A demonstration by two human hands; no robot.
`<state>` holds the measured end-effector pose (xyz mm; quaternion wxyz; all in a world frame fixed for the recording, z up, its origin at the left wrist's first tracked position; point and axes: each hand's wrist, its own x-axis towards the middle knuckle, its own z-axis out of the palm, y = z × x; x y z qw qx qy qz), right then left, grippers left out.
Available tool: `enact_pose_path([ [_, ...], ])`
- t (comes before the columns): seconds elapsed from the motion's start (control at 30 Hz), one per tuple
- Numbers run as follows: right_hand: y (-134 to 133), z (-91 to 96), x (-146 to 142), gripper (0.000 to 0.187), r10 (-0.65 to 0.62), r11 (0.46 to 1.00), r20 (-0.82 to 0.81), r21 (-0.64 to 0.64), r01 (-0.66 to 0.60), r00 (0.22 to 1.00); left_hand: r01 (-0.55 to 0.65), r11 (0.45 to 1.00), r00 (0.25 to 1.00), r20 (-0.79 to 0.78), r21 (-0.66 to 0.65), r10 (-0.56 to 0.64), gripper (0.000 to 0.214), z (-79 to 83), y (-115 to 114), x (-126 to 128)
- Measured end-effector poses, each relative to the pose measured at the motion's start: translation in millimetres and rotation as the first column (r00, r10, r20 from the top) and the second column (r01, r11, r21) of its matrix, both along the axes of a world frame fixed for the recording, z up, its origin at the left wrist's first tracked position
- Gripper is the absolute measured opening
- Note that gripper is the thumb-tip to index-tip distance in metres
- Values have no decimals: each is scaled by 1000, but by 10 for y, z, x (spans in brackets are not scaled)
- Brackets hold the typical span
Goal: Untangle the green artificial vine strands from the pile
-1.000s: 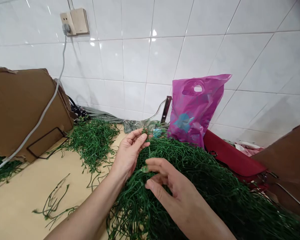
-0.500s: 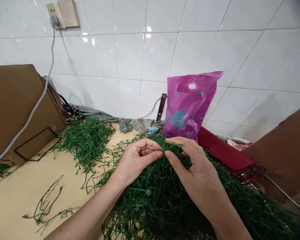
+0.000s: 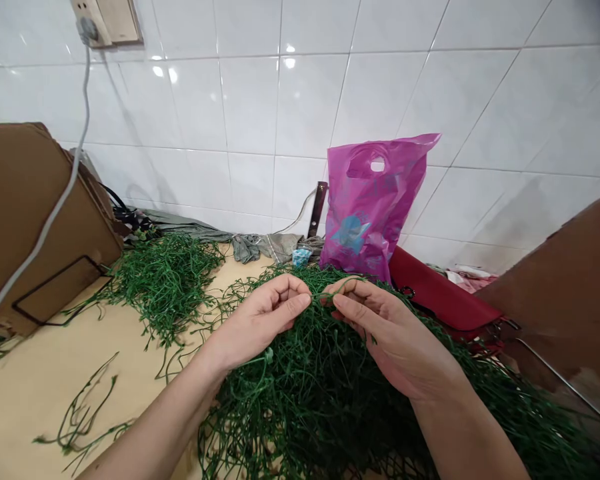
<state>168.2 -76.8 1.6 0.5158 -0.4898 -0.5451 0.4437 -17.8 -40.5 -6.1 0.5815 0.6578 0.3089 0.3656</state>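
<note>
I'm seeing the hands closing in: they were working apart over the pile, and now they're nearly meeting above it. My left hand (image 3: 257, 320) is curled, thumb pressing on the fingers, pinching a thin green strand (image 3: 337, 288). My right hand (image 3: 380, 327) is pinching what looks like the same strand between thumb and forefinger, though I can't tell the exact contact. The strand is arcing between them just above the big tangled heap of green strands (image 3: 300, 407), which is lying on the pale table (image 3: 40, 407).

Count: two hands, one strand held, two heaps, the smaller heap (image 3: 165, 287) sitting left of the big one, plus one loose tangle (image 3: 80, 417) on the table. Behind them, one pink plastic bag (image 3: 370, 207) is leaning on the tiled wall (image 3: 250, 107).
</note>
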Motion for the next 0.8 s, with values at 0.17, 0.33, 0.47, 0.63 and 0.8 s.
enact_pose_path([
  [0.17, 4, 6, 26, 26, 53, 998, 4, -19, -52, 999, -45, 989, 995, -77, 140, 56, 27, 49, -3, -35],
  [0.33, -15, 10, 18, 10, -9, 990, 358, 135, -43, 934, -89, 967, 969, -204, 241, 140, 25, 21, 6, -72],
  [0.47, -18, -39, -86, 7, -385, 867, 556, 491, 83, 736, -108, 943, 943, -269, 315, 198, 23, 6, -35, -48],
  [0.63, 103, -121, 142, 14, -697, 696, 516, 654, 296, 498, -74, 955, 960, -239, 288, 146, 26, 90, -154, -8],
  [0.8, 133, -44, 556, 19, -608, 792, 572, 485, 371, 551, -99, 968, 966, -212, 232, 150, 27, 154, -183, -54],
])
